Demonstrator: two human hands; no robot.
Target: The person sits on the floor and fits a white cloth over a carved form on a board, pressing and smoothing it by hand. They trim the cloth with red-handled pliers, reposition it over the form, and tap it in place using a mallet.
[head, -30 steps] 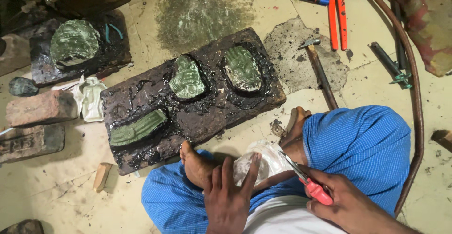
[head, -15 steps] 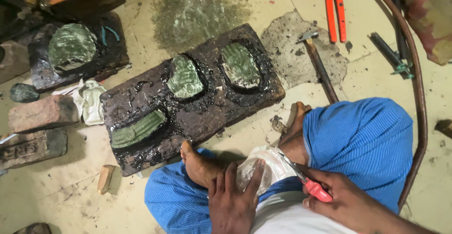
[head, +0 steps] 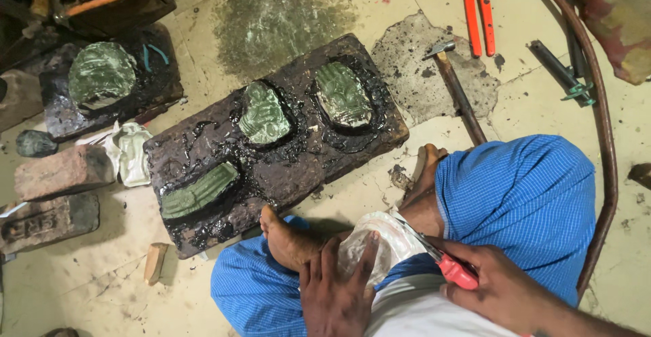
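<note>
Thin metal sheet (head: 380, 245), pale silvery, embossed, edges curved and irregular, is rested on lap between blue-clad knees, just beside bare foot (head: 288, 239). Left hand (head: 336, 289) is laid flat on sheet, fingers spread, sheet pressed down. Right hand (head: 498, 289) is closed round red handles of snips (head: 441, 259); blades are set at sheet's right edge. Black pitch block (head: 271, 147) with three greenish embossed pieces is seen on floor ahead of foot. Hammer (head: 458, 86) is laid near block's right end.
</note>
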